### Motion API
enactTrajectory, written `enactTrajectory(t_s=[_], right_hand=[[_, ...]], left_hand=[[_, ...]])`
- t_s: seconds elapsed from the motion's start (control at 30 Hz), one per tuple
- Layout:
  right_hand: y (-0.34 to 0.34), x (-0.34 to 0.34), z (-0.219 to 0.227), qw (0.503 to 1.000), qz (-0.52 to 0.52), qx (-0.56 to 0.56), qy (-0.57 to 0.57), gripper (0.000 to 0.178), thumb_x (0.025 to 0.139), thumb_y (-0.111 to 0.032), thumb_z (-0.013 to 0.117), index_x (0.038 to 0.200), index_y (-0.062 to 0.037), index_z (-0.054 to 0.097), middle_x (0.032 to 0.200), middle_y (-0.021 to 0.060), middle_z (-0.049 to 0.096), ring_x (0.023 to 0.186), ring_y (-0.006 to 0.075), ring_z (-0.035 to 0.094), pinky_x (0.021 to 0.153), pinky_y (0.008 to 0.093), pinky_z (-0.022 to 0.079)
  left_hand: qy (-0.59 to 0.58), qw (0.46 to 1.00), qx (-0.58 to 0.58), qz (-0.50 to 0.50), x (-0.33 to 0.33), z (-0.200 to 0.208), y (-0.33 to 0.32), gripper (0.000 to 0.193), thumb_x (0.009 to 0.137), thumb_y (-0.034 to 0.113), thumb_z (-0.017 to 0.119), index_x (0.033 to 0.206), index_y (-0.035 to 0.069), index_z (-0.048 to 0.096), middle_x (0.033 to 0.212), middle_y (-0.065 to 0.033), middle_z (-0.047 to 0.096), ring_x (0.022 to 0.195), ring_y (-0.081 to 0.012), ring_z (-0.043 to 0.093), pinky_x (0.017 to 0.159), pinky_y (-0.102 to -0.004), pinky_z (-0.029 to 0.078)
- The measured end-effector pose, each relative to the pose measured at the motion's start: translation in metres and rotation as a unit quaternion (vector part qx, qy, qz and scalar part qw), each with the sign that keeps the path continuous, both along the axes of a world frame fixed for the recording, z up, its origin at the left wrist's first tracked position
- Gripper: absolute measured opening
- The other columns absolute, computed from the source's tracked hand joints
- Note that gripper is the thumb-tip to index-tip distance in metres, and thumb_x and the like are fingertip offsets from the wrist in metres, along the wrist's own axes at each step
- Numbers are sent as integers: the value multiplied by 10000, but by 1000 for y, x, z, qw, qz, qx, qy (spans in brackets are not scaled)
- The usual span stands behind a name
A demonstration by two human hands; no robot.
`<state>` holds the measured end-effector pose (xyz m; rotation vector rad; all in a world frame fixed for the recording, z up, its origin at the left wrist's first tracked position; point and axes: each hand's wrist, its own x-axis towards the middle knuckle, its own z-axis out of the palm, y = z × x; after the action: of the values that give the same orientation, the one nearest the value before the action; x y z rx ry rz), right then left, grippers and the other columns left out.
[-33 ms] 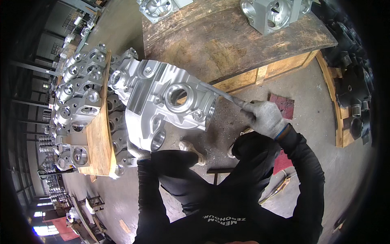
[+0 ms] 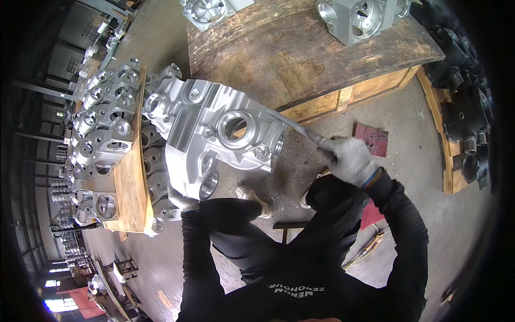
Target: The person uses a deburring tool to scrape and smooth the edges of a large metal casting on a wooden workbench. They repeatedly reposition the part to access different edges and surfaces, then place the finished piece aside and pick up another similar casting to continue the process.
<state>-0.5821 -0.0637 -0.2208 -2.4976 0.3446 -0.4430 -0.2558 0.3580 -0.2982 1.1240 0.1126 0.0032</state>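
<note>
Silver cast housing (image 2: 208,115) in the head view, just before the counter (image 2: 249,67)! Right hand (image 2: 351,159) had fingers pinching a slim file (image 2: 292,124) along its edge: work looked under way, remainder unclear. Left hand (image 2: 184,202) sat beneath, fingers hidden, grip untellable.

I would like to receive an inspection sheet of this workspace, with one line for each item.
Surface: stained wooden bench top, bearing other silver castings toward its far side.
Job's things: large silver casting; slim tool at its edge.
Clutter: red pieces on floor.
Hands: gloved right hand grips the tool; gloved left hand at casting's lower side, partly hidden.
Cables: nothing seen for certain.
Surroundings: stacked castings left, dark parts right.
</note>
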Motion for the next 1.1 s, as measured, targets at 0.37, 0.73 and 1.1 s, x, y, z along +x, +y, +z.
enactTrajectory(t_s=[0.37,0.73,1.1], right_hand=[[89,44,-34,711,-170,678,-70,477,1040,-149,604,1477,27,531,1420,124,633,1297,124,538,1103,282,413],[136,52,-82,683,-205,684,-151,488,1065,-274,602,1517,-107,525,689,-38,538,508,64,453,444,248,368],[81,71,70,874,-102,404,-250,928,937,-16,632,1665,-70,59,1087,115,661,645,120,555,535,239,482]], left_hand=[[47,998,-44,-27,4,-3,3,533,1028,347,440,1427,10,546,1388,-111,615,1267,-279,605,1092,-429,475],[29,994,-56,-84,6,-14,3,535,1011,380,421,1367,18,589,1333,-134,640,1230,-300,623,1074,-460,492],[97,983,-155,-20,0,-24,-8,485,963,315,660,1278,-52,633,1210,-141,685,1094,-270,673,950,-394,551]])
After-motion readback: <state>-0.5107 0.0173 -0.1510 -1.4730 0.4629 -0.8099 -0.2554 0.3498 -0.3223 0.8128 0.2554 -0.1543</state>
